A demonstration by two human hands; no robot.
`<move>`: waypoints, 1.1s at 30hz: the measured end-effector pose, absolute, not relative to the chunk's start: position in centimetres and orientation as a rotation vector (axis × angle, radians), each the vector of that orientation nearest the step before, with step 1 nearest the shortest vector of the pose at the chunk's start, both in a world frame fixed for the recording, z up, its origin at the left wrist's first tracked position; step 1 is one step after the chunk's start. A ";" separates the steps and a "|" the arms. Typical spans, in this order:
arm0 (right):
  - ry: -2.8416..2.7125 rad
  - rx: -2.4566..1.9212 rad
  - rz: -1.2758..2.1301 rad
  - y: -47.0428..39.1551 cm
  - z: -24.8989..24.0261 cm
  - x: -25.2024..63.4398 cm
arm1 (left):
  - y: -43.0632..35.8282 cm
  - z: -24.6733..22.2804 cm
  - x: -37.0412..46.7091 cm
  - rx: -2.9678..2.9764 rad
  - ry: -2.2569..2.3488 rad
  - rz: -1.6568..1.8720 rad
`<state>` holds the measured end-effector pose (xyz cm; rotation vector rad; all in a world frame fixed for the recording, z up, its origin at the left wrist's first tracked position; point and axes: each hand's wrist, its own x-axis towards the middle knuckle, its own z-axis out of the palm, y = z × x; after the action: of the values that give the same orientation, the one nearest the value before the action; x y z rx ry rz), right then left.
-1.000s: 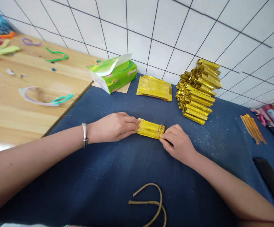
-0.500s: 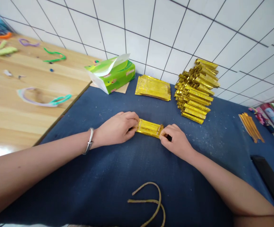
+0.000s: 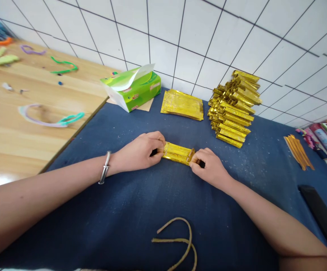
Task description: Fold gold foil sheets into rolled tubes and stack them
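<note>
A folded strip of gold foil paper [image 3: 177,153] lies across the middle of the dark blue cloth, with creases running along its length. My left hand [image 3: 146,150] pinches its left end, fingers closed. At the other end, my right hand [image 3: 208,167] grips the corner between thumb and fingers; a small brownish flap stands up beside those fingertips. The fingertips hide both ends of the strip. Beyond my hands lie a flat stack of gold foil sheets [image 3: 182,105] and a tall pile of folded gold foil strips [image 3: 233,109].
A green tissue box [image 3: 135,88] stands at the back left, near the tiled wall [image 3: 163,49]. Pipe cleaners [image 3: 64,67] lie on the wooden table [image 3: 75,84]. A tan cord [image 3: 190,235] curls in front. Orange-gold strips [image 3: 299,152], books [image 3: 326,146] and a black bar [image 3: 320,218] are rightward.
My left hand has shifted very slightly at the strip's left end, its fingers a little more raised. The right hand keeps its grip almost unmoved.
</note>
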<state>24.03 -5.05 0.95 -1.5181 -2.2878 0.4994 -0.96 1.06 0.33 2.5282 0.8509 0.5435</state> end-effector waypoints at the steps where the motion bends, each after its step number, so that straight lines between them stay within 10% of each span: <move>1: -2.281 -1.526 0.518 -5.0 1.0 24.1 | 1.1 0.3 -1.0 2.521 0.842 0.549; 23: -2.225 -1.568 0.618 -5.0 1.1 24.5 | 1.6 0.3 -1.9 2.449 0.763 0.511; 33: -2.614 -1.322 -0.144 -6.5 0.7 24.3 | 2.0 0.6 -3.2 2.927 0.436 0.381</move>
<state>24.30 -6.53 0.72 -1.3223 -2.6143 -0.1443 -3.25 2.00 0.65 2.9267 0.4361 0.3810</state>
